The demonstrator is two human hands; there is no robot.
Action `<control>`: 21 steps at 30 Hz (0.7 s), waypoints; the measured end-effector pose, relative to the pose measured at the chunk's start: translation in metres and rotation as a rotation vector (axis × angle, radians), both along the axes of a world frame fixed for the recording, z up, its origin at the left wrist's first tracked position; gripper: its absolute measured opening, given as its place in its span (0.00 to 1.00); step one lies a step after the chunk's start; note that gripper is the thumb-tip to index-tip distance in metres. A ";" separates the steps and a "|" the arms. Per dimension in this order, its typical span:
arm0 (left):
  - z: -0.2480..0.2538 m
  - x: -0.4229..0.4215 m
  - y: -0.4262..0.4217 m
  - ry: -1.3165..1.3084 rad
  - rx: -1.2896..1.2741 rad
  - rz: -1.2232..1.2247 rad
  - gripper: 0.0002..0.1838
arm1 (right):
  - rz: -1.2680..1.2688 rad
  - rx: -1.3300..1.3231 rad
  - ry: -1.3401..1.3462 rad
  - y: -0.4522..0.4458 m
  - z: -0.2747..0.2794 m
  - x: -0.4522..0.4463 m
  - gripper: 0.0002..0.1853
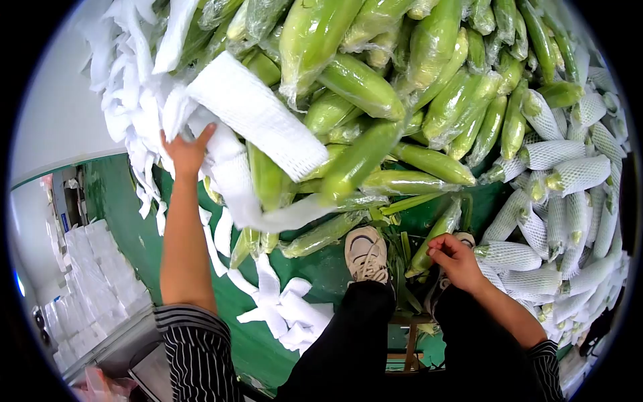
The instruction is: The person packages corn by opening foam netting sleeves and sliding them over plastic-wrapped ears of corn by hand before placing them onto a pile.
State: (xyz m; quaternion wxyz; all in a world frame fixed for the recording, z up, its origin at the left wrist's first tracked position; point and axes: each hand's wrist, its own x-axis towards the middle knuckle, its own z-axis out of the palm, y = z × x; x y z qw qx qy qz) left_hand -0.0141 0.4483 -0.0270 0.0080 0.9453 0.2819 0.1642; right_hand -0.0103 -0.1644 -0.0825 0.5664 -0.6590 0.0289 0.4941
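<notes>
My left hand point(186, 153) reaches forward with thumb and fingers apart, at the edge of a heap of white foam net sleeves point(137, 87). Beside it, a wide foam net sleeve point(258, 110) lies across green corn ears point(362, 87) wrapped in clear film. A foam strip point(234, 177) hangs in a curve below that sleeve. My right hand point(457, 260) is over my right knee, fingers curled in and nothing visible in them. Close to it, a film-wrapped corn ear point(437, 234) leans between my shoes.
At the right lies a heap of corn ears in foam net sleeves point(569, 201). Loose foam sleeves point(288, 311) are scattered on the green floor point(251, 345). White stacked packs point(94, 288) stand at the left. Husk leaves point(405, 251) lie between my shoes point(367, 254).
</notes>
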 end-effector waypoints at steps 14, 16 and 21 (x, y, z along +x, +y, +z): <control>-0.030 -0.042 -0.001 -0.743 -1.142 0.273 0.21 | -0.013 -0.017 0.091 0.001 0.001 0.002 0.09; -0.037 -0.072 -0.032 -0.968 -1.134 0.207 0.21 | 0.027 -0.053 0.081 0.001 0.001 0.003 0.09; -0.041 -0.126 -0.128 -0.893 -0.704 -0.046 0.18 | -0.011 -0.012 0.079 -0.002 -0.004 0.006 0.10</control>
